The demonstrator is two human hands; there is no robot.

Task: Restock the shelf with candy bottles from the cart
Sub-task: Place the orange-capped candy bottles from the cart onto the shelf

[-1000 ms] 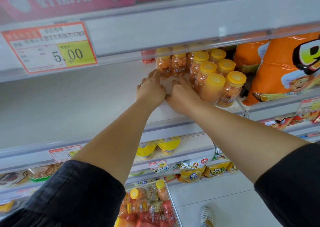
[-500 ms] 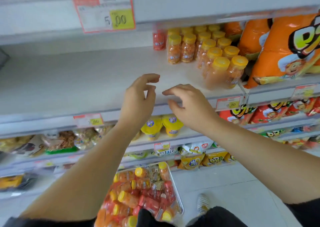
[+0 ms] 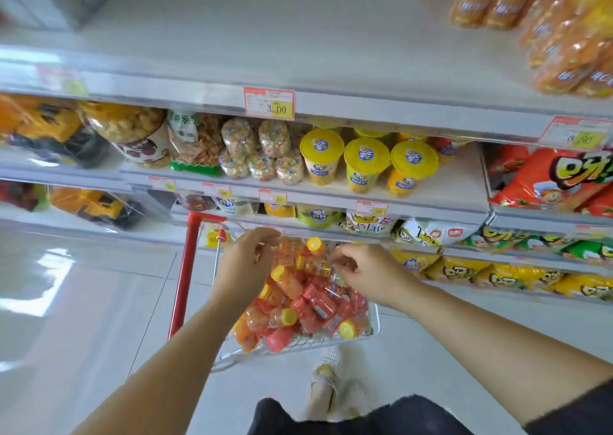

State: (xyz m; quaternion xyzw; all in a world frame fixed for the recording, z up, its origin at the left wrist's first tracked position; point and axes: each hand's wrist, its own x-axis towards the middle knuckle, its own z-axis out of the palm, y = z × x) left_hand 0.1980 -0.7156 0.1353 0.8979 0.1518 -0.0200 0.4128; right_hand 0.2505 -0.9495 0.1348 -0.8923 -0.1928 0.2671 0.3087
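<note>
Left hand (image 3: 247,265): low over the cart (image 3: 184,278), arm stretched out, fingers (image 3: 265,237) bent.
Right hand (image 3: 371,273): low too, fingers (image 3: 343,258) bent, at the bottles (image 3: 298,297).
Grip: we cannot tell if either hand holds one.
Bottles: piled in the cart.

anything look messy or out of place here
Only the cart: its candy bottles lie in a jumbled heap, on their sides and pointing every way. That seems just loose loading; nothing looks spilled or broken.
</note>
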